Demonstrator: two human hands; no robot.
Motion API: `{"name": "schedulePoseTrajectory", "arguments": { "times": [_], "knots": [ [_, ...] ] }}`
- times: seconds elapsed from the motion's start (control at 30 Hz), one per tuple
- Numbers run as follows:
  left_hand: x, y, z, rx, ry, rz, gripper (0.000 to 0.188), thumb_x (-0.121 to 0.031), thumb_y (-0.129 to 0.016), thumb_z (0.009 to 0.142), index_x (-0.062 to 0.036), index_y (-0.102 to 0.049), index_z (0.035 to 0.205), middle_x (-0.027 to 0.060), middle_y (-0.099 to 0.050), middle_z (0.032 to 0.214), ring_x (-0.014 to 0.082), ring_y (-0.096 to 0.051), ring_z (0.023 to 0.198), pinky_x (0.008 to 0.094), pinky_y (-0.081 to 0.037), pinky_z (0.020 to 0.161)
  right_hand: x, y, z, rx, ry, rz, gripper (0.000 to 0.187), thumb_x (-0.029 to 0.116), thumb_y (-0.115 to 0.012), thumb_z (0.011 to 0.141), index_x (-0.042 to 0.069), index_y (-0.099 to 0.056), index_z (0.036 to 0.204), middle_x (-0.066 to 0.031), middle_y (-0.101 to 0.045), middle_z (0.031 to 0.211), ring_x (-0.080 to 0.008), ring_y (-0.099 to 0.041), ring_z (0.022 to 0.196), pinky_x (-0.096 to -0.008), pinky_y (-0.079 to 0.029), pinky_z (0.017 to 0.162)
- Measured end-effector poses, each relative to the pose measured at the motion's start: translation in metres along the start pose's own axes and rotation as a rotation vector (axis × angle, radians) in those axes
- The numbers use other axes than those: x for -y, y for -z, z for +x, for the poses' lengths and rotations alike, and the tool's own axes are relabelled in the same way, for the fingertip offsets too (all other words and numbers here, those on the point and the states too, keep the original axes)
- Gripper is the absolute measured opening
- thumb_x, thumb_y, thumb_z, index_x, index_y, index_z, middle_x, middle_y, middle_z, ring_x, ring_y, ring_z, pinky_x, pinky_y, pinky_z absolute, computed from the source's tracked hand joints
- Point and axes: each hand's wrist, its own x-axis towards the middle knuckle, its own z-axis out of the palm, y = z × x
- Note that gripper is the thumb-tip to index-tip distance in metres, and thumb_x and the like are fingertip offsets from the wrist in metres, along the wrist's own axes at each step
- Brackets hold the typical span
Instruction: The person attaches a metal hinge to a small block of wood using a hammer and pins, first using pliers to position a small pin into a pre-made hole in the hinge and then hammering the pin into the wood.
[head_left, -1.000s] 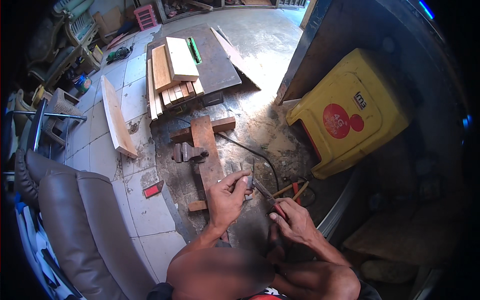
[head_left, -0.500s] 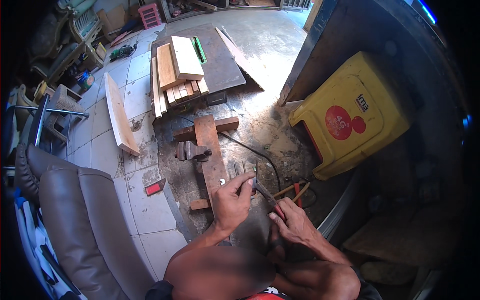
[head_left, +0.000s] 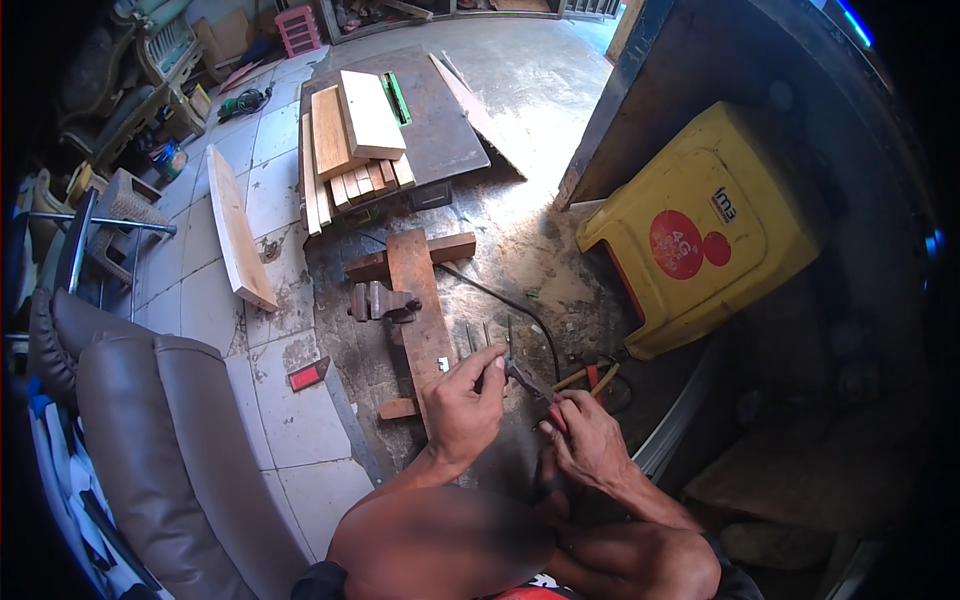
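My left hand [head_left: 470, 405] is closed, thumb and fingertips pinching a small dark piece [head_left: 508, 360] that is mostly hidden. My right hand [head_left: 590, 435] is wrapped round the red handle of a slim metal tool, which looks like a file [head_left: 530, 380]. Its grey blade slants up and left, and its far end meets the piece at my left fingertips. Just left of my left hand lies a long wooden board [head_left: 415, 275] with a small metal vise [head_left: 382, 303] on it. A few thin metal rods [head_left: 487, 335] lie on the floor beyond my fingers.
Pliers with orange-red handles [head_left: 594, 375] and a black cable [head_left: 520, 307] lie close to the right hand. A yellow plastic stool [head_left: 690, 240] stands at the right. Stacked wood [head_left: 372, 120] rests on a low dark table [head_left: 455, 150]. Brown cushions [head_left: 150, 430] are at the left.
My right hand has moved slightly forward, pushing the file a little up and left toward my left fingertips. My left hand stays nearly in place.
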Motion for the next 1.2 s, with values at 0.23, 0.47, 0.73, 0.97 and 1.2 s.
{"name": "schedulePoseTrajectory", "arguments": {
  "times": [0.23, 0.47, 0.73, 0.97, 1.2],
  "knots": [
    [-0.010, 0.008, 0.008, -0.061, -0.255, 0.211, 0.019, 0.001, -0.071, 0.092, 0.0036, -0.076, 0.110, 0.0198, -0.076, 0.091, 0.0254, -0.077, 0.079, 0.0309, -0.058, 0.068, -0.001, 0.013, 0.002, -0.034, -0.011, -0.064, 0.032, 0.023, -0.076, 0.090, 0.003, -0.066, 0.113, -0.0181, -0.064, 0.121, -0.0383, -0.067, 0.103, -0.0474, -0.058, 0.082],
    [-0.003, 0.009, 0.003, -0.049, -0.433, 0.284, 0.025, 0.005, -0.070, 0.089, 0.0041, -0.075, 0.114, 0.0194, -0.073, 0.086, 0.0289, -0.074, 0.071, 0.0350, -0.056, 0.064, 0.009, 0.015, 0.010, -0.076, 0.041, -0.109, 0.033, 0.019, -0.080, 0.085, 0.004, -0.067, 0.111, -0.0159, -0.065, 0.112, -0.0359, -0.067, 0.095, -0.0445, -0.057, 0.076],
    [-0.001, 0.011, -0.001, -0.039, -0.462, 0.344, 0.026, 0.006, -0.069, 0.088, 0.0048, -0.074, 0.113, 0.0195, -0.074, 0.088, 0.0292, -0.075, 0.073, 0.0349, -0.057, 0.065, 0.011, 0.012, 0.011, -0.149, 0.113, -0.147, 0.024, 0.020, -0.077, 0.089, 0.004, -0.067, 0.104, -0.0132, -0.060, 0.097, -0.0326, -0.062, 0.082, -0.0441, -0.054, 0.067],
    [-0.002, 0.015, -0.012, 0.009, -0.389, 0.329, 0.030, 0.009, -0.068, 0.086, 0.0075, -0.072, 0.116, 0.0223, -0.074, 0.095, 0.0336, -0.076, 0.083, 0.0381, -0.061, 0.074, 0.009, 0.009, 0.008, -0.029, 0.052, -0.152, 0.025, 0.016, -0.074, 0.089, 0.003, -0.066, 0.109, -0.0150, -0.059, 0.101, -0.0372, -0.064, 0.091, -0.0465, -0.055, 0.072],
    [-0.004, 0.010, -0.014, -0.006, -0.386, 0.325, 0.025, 0.008, -0.066, 0.089, 0.0068, -0.072, 0.113, 0.0218, -0.074, 0.094, 0.0340, -0.075, 0.081, 0.0388, -0.060, 0.072, 0.015, 0.007, 0.004, 0.004, -0.013, -0.151, 0.025, 0.028, -0.065, 0.101, 0.004, -0.064, 0.107, -0.0175, -0.058, 0.096, -0.0390, -0.063, 0.081, -0.0522, -0.053, 0.065]
  ]
}}
